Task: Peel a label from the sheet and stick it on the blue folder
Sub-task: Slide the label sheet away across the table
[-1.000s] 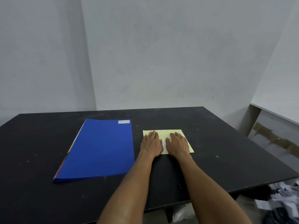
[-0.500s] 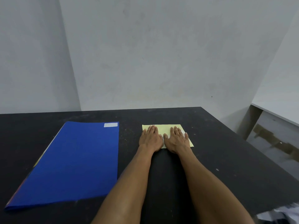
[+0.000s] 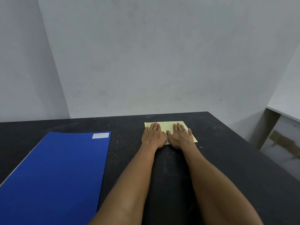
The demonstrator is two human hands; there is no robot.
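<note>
A pale yellow label sheet point(image 3: 167, 125) lies flat on the black table point(image 3: 227, 159), right of centre. My left hand point(image 3: 153, 135) and my right hand point(image 3: 179, 135) rest palm down on it side by side, fingers stretched flat and holding nothing. A bit of white shows between the hands and at the right hand's outer edge. The blue folder point(image 3: 61, 172) lies closed to the left of my arms. A small white label point(image 3: 100, 135) sits at its far right corner.
The grey wall stands just behind the table's far edge. A light shelf or second table point(image 3: 282, 111) juts out at the right, beyond the table's right edge. Pale specks dot the tabletop.
The view has moved closer and tilted, so the folder sits lower and further left in frame. Both hands stay flat on the yellow sheet, now closer together.
</note>
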